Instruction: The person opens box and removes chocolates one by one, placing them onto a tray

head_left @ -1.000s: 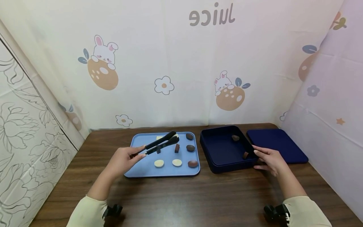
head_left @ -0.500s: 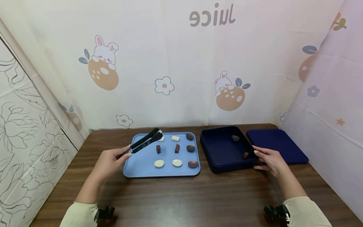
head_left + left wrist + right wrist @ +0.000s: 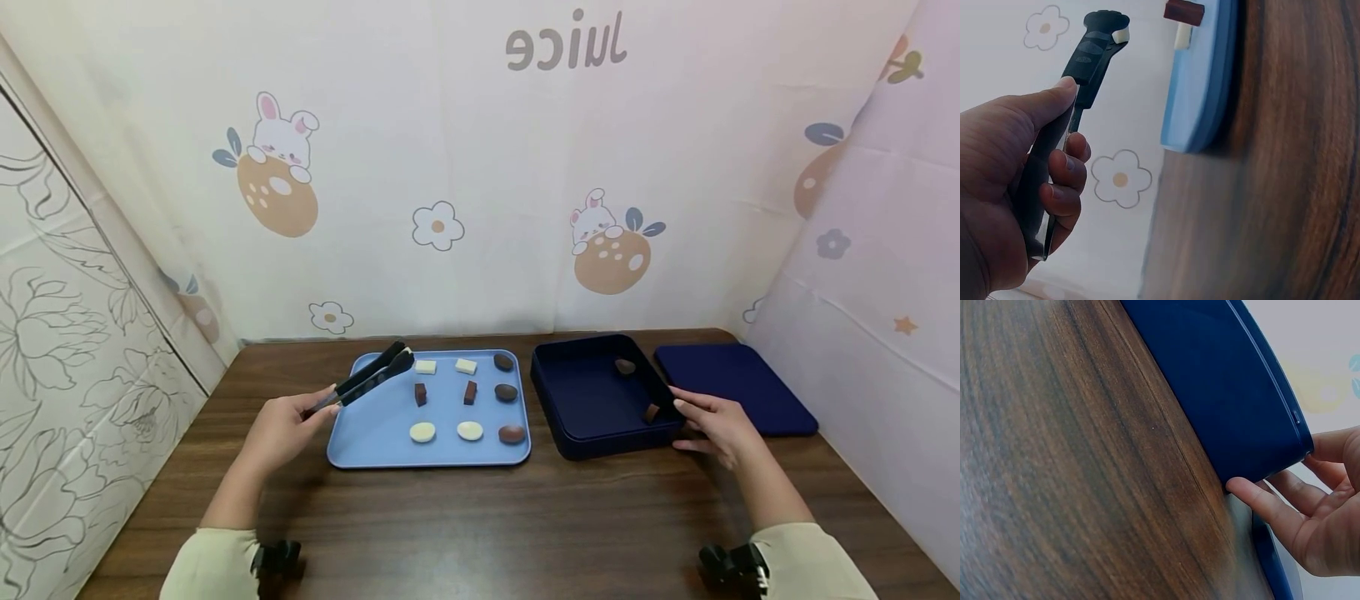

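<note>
My left hand (image 3: 281, 429) grips black tongs (image 3: 371, 375) over the left end of the light blue tray (image 3: 360, 454). Between the tong tips, a small white chocolate (image 3: 1121, 35) shows in the left wrist view. On the tray lie white blocks (image 3: 466, 366), brown blocks (image 3: 470, 392), white ovals (image 3: 422, 432) and dark ovals (image 3: 506, 392). My right hand (image 3: 716, 425) rests its fingers on the right side of a navy box (image 3: 592, 438). In the right wrist view, fairly straight fingers touch the box's corner and rim. Inside the box sit a dark rounded chocolate (image 3: 624, 366) and a brown block (image 3: 651, 412).
A flat navy lid (image 3: 738, 387) lies on the table right of the box, behind my right hand. The wooden table (image 3: 480, 533) ends at a printed curtain (image 3: 495, 275) at the back, with more curtain at both sides.
My left hand has drawn the tongs leftward, from over the tray's middle to its left end, slowing lately. The right hand stays on the box.
</note>
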`<move>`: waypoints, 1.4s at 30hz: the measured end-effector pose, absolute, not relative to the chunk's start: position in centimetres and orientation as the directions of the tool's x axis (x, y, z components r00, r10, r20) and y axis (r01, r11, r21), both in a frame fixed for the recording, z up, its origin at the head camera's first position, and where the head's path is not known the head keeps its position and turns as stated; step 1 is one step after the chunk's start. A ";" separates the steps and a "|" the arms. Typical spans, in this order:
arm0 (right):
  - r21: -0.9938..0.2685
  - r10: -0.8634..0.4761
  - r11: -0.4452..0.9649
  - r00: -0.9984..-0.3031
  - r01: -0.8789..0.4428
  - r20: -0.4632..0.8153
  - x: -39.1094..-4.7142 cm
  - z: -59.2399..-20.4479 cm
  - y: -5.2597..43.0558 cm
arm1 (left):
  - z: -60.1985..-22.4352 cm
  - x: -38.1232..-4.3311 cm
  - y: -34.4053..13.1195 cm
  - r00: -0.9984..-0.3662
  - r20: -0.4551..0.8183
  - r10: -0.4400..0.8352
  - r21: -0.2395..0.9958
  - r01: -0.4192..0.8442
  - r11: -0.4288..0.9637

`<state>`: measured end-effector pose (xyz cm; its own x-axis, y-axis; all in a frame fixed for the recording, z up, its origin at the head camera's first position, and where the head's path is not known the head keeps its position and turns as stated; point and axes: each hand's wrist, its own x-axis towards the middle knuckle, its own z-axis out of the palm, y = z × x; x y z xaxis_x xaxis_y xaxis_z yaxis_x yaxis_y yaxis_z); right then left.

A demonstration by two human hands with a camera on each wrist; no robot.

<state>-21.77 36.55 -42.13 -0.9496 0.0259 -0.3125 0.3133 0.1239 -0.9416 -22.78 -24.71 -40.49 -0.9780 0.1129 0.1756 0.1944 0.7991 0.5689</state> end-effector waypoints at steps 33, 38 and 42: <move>-0.938 0.026 0.134 -0.948 0.319 -0.318 -21.8 -42.1 36.5 | -42.9 -24.3 -26.8 -0.994 0.078 0.074 0.492 0.102 0.865; -0.937 0.019 0.142 -0.947 0.320 -0.321 -21.7 -42.0 36.4 | -43.0 -24.2 -26.8 -0.993 0.091 0.077 0.495 0.112 0.862; -0.934 0.013 0.158 -0.946 0.321 -0.323 -21.7 -42.0 36.4 | -43.0 -24.2 -26.7 -0.992 0.097 0.085 0.494 0.122 0.861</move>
<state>-21.72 36.42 -41.98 -0.9463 0.0131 -0.3231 0.3210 0.1579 -0.9338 -24.20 -26.69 -42.96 -0.9917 0.0851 0.0966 0.1220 0.8610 0.4937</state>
